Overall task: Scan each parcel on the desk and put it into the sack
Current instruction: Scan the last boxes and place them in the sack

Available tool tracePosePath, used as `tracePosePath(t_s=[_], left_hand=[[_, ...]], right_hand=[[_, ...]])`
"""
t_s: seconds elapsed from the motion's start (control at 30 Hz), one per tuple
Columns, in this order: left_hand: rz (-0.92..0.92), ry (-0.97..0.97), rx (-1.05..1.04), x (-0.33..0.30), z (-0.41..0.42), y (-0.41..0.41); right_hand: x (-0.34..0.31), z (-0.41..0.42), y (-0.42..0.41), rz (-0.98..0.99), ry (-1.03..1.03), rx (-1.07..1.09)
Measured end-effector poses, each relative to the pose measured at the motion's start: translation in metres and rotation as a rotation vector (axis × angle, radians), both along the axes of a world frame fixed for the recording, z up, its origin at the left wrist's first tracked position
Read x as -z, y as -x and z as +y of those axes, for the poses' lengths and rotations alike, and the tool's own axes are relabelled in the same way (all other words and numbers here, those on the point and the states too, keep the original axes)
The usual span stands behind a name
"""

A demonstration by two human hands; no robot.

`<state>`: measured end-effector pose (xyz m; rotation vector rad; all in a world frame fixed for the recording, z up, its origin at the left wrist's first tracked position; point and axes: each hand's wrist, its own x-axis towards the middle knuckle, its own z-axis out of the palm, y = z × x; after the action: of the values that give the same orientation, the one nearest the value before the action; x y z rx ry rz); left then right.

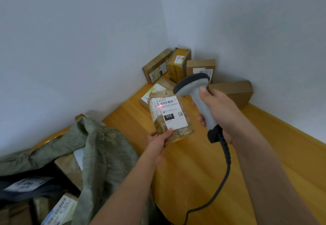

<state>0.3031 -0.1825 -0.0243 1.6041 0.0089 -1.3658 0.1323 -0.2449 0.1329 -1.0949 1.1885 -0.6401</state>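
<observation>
White walls meet in a corner behind a yellow wooden desk (194, 163). Above the middle of the desk the person holds up a small brown parcel (172, 119) with a white label (172, 112) facing them. The left hand (158, 141) pinches the parcel's near bottom corner, thumb on the label and fingers behind. The right hand (217, 112) is wrapped tight around the handle of a grey scanner (195, 96), just right of the parcel. A dark cord (224, 170) hangs down from the scanner over the desk. A small red light (159, 106) shines on the left edge of the label, just below the barcode.

This looks like the scanning step. The red light is not on the barcode lines yet, so the person likely needs to tip the scanner or the parcel a bit. After that, the parcel has to go left and near, into the green sack (98, 147), which hangs open beside the desk with parcels already inside.

Far away in the corner, more brown boxes (178, 66) wait on the desk, some leaning on the wall.
</observation>
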Motion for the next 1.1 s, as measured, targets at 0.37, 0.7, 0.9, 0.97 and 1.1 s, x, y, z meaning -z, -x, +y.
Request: tracePosePath(t_s=[0.37, 0.7, 0.9, 0.97, 1.1], left_hand=[[-0.011, 0.034, -0.011, -0.027, 0.025, -0.010], [-0.004, 0.080, 0.003, -0.042, 0.046, -0.017], [-0.002, 0.115, 0.003, -0.049, 0.053, -0.021], [-0.001, 0.118, 0.004, -0.052, 0.056, -0.020], [0.010, 0.160, 0.019, -0.064, 0.059, -0.020]], right_hand=[[-0.056, 0.050, 0.000, 0.048, 0.121, 0.042], [-0.080, 0.083, 0.002, 0.118, 0.223, 0.053], [-0.094, 0.101, 0.007, 0.106, 0.277, 0.072], [-0.098, 0.106, 0.009, 0.085, 0.284, 0.079], [-0.101, 0.110, 0.008, 0.000, 0.241, 0.133]])
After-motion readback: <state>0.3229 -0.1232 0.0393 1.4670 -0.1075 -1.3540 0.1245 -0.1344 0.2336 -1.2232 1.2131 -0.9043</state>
